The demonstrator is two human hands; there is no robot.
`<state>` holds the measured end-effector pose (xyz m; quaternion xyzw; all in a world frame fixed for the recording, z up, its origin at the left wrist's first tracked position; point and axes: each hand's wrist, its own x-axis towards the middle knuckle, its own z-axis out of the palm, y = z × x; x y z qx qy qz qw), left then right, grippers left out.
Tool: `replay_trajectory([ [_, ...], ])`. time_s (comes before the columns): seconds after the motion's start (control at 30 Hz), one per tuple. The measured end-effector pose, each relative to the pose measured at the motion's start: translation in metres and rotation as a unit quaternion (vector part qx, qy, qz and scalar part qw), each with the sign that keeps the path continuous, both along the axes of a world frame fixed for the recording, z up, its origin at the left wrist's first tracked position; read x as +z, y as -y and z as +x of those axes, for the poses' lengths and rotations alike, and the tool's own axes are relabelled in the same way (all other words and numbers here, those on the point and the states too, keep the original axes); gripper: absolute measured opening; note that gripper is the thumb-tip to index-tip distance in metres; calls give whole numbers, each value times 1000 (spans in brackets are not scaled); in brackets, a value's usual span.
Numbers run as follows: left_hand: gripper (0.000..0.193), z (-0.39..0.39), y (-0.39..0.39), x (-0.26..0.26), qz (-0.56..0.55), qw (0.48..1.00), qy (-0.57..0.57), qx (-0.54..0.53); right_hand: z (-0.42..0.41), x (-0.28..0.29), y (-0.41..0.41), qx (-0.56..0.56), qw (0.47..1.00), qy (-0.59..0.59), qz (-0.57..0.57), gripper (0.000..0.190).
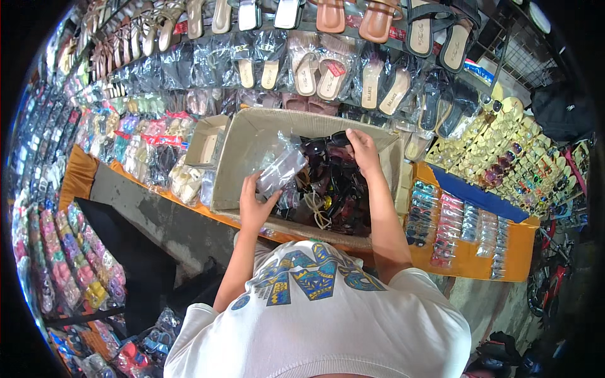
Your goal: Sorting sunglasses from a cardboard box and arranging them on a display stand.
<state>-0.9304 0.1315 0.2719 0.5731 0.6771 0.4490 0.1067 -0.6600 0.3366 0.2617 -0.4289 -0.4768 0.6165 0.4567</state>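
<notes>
A large open cardboard box (pixel 246 127) stands before me, holding a jumble of sunglasses (pixel 338 193), mostly dark. Over its left part my left hand (pixel 256 201) grips a clear plastic sleeve (pixel 282 171), with fingers along its lower left end. My right hand (pixel 363 150), at the box's right side, pinches one end of a pair of black sunglasses (pixel 326 143). Their lenses point left, towards the sleeve's upper end. Loose clear plastic (pixel 286 141) lies or hangs just behind the sleeve. A cream-coloured frame (pixel 317 208) rests among the glasses near the box's front.
A small cardboard box (pixel 204 141) adjoins the large one on the left. Behind are rows of sandals (pixel 306 75) in plastic. To the right stand a sunglasses display (pixel 505 156) and bagged glasses (pixel 446 227) on an orange cloth (pixel 517 255). Bagged footwear (pixel 66 279) fills the left.
</notes>
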Motion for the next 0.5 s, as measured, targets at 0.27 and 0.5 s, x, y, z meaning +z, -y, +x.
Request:
replay_trajectory([
  [0.27, 63, 2, -2, 7, -5, 1000, 4, -18, 4, -5, -2, 8, 1000, -25, 5, 31],
  [0.5, 63, 2, -2, 8, -16, 1000, 1, -27, 1, 0, 2, 78, 996, 28, 21, 34],
])
